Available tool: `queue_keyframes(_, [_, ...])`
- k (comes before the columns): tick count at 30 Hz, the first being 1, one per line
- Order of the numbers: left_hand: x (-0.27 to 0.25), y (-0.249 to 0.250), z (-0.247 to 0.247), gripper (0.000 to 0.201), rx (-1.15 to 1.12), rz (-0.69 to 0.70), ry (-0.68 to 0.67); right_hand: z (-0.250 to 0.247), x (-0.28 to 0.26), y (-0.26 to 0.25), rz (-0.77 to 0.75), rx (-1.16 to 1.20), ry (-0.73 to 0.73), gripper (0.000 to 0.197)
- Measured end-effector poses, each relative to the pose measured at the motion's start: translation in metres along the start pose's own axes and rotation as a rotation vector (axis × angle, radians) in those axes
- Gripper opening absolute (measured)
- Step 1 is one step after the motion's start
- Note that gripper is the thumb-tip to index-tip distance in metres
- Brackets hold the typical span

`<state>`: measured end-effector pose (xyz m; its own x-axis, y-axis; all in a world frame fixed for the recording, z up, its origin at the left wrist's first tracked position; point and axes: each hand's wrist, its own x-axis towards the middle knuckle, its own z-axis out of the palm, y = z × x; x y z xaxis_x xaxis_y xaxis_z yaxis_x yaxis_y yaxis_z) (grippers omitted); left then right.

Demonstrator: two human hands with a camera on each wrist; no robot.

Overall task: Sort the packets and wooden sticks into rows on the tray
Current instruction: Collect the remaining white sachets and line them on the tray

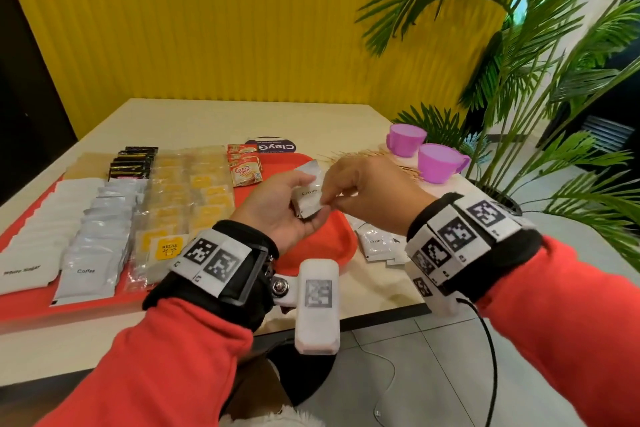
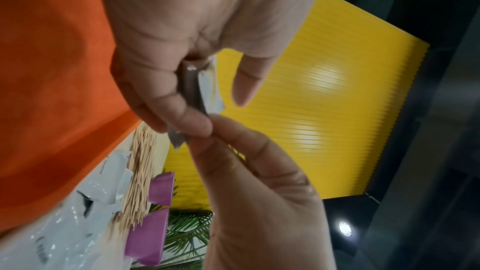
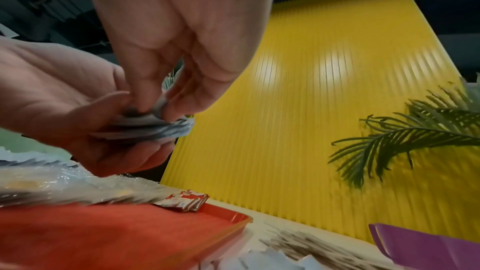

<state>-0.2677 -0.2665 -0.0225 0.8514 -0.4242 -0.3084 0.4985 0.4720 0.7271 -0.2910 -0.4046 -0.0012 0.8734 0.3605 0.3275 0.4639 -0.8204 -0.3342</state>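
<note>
- While the left hand (image 1: pixel 277 210) grips a small stack of silver cream packets (image 1: pixel 309 196) above the right end of the red tray (image 1: pixel 313 246), the right hand (image 1: pixel 363 189) pinches the top packet of that stack between thumb and fingertips.
- Rows already on the tray, from left: white sugar packets (image 1: pixel 29 253), silver coffee packets (image 1: pixel 97 246), clear tea-bag packets with yellow labels (image 1: pixel 180 198), and, at the far edge, black packets (image 1: pixel 133 163) and red creamer packets (image 1: pixel 244 166).
- More cream packets (image 1: pixel 377 243) lie loose on the bench (image 1: pixel 194 121), just beside the tray's right edge.
- A heap of wooden sticks (image 1: pixel 374 158) lies on the bench behind the hands, near two purple cups (image 1: pixel 420 154).
- The left wrist view shows the stack edge-on in the fingers (image 2: pixel 182 118); the right wrist view is blurred, but shows several packet edges fanned in the left palm.
- A yellow ribbed wall (image 1: pixel 225 21) and a green palm plant (image 1: pixel 540 55) stand behind the bench.
</note>
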Motion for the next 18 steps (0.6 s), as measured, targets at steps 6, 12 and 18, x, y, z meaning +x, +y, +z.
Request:
queue_keyframes(6, [0.000, -0.002, -0.003, 0.017, 0.052, 0.061, 0.091, -0.011, -0.006, 0.013, 0.154, 0.041, -0.055, 0.020])
queue_keyframes(12, [0.001, -0.002, -0.007, 0.023, 0.103, 0.126, 0.160, -0.019, -0.031, 0.044, 0.481, -0.408, -0.517, 0.052])
queue_keyframes(18, [0.004, -0.005, -0.006, 0.017, 0.094, 0.118, 0.199, -0.001, -0.039, 0.053, 0.550, -0.360, -0.550, 0.081])
